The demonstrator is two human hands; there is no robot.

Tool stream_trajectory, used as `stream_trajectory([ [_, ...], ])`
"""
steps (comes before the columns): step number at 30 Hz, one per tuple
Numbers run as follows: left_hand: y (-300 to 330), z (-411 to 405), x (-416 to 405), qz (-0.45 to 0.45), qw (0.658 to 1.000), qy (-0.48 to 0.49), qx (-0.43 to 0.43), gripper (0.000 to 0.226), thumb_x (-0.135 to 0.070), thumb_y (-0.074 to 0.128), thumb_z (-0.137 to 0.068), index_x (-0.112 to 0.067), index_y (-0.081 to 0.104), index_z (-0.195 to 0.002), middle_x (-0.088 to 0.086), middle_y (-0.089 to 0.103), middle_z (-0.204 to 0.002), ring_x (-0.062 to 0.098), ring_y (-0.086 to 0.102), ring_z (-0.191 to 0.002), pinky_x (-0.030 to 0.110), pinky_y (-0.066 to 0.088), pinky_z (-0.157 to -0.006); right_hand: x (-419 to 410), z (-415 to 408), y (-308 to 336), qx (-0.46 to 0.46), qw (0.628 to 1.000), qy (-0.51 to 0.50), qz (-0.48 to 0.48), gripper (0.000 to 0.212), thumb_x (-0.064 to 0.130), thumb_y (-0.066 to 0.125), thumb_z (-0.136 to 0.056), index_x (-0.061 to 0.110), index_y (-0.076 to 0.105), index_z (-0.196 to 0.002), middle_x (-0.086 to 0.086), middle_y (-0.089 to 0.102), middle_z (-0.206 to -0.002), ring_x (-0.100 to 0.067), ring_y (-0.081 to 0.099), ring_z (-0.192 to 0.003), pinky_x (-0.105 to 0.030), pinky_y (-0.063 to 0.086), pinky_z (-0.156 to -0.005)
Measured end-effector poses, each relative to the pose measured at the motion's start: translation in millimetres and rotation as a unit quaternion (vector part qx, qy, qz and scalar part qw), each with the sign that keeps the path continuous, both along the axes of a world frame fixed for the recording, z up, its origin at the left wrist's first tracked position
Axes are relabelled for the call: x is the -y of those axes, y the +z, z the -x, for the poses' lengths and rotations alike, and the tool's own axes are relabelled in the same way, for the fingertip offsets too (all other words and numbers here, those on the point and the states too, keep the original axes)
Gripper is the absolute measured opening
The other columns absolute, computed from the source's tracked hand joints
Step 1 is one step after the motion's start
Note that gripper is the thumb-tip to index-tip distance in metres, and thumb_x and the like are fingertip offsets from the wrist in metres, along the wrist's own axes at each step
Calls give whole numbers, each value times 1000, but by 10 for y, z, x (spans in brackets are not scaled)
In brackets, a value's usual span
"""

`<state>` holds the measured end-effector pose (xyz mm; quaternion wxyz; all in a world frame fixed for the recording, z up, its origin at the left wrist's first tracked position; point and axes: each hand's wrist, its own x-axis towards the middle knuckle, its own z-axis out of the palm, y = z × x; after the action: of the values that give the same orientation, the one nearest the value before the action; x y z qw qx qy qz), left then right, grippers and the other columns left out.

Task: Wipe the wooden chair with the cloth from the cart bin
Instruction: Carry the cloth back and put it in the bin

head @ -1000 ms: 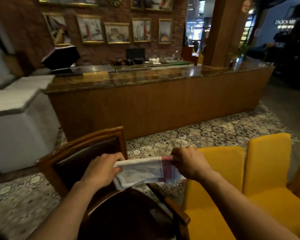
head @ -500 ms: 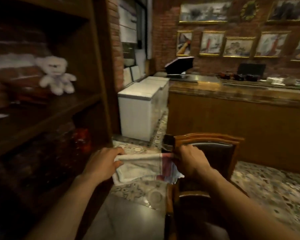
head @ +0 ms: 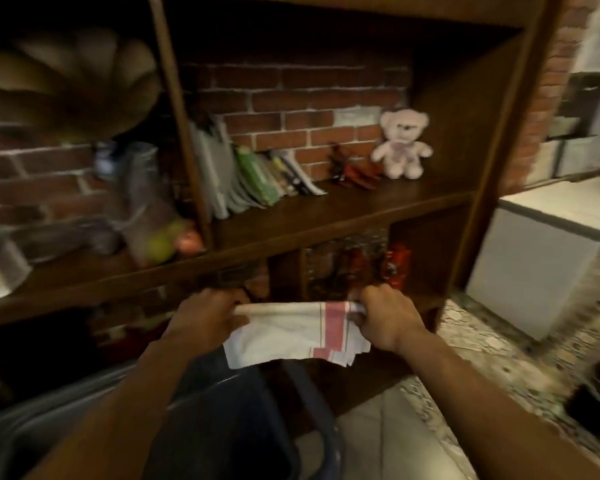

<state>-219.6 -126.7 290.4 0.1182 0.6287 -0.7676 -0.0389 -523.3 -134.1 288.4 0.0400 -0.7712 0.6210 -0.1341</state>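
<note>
A white cloth (head: 284, 332) with a red stripe near its right end is stretched between both hands at chest height. My left hand (head: 207, 317) grips its left end and my right hand (head: 385, 317) grips its right end. The cloth hangs just above a dark blue bin (head: 236, 420), whose rim shows under my left forearm. The wooden chair is out of sight.
A dark wooden shelf unit (head: 326, 209) against a brick wall fills the view, holding books (head: 253, 174), a pink teddy bear (head: 400, 143) and jars. A white chest freezer (head: 534, 258) stands to the right on patterned tile floor (head: 482, 368).
My view has swung left, from the counter and chair to the shelf unit. The chair has left the frame and the dark bin has come in below. Both hands still hold the cloth taut.
</note>
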Motion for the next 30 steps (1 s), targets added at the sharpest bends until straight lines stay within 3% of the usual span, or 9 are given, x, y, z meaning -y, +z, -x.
stream_trajectory([
  [4,-88,-623,-398,-21,995,92,13,18,-44,65,-91,-42,63,-109,-7,70,-111,18,65,-98,32,44,-74,102,-682,-100,12,995,96,-12,14,33,61,-92,33,64,-106,-4,66,-107,-28,62,-104,-38,47,-81],
  [8,-209,-1053,-790,-37,985,167,5,21,-41,64,-89,-43,60,-110,-4,70,-108,22,66,-97,40,53,-82,117,-1219,-263,25,986,164,-33,15,35,62,-93,32,65,-108,-1,67,-108,-25,63,-101,-38,49,-82],
  [13,-445,-1496,-1067,-55,973,225,-13,24,-32,64,-87,-39,58,-109,-4,70,-105,24,65,-96,38,51,-77,124,-1828,-497,14,973,219,-67,12,31,60,-94,30,65,-105,0,66,-106,-22,63,-100,-34,46,-73],
  [21,-1128,-2375,-1237,-77,953,286,-58,21,-28,67,-91,-43,57,-102,-9,64,-110,15,59,-101,33,46,-87,155,-2873,-1061,-12,967,231,-104,10,28,65,-91,33,66,-101,4,68,-102,-17,64,-96,-30,50,-78],
  [28,-1919,-2971,-1110,-87,946,310,-31,30,-29,63,-91,-40,60,-119,-5,69,-119,21,67,-104,36,53,-85,275,-3556,-1815,-29,971,215,-102,29,36,76,-79,33,61,-104,7,65,-103,-15,63,-95,-32,52,-79],
  [30,-2189,-3016,-1096,-96,951,295,-17,32,-31,64,-90,-41,60,-120,-5,68,-121,23,67,-105,36,52,-83,258,-3588,-2051,-41,971,218,-86,23,32,72,-81,33,62,-101,7,65,-102,-17,64,-96,-33,54,-77],
])
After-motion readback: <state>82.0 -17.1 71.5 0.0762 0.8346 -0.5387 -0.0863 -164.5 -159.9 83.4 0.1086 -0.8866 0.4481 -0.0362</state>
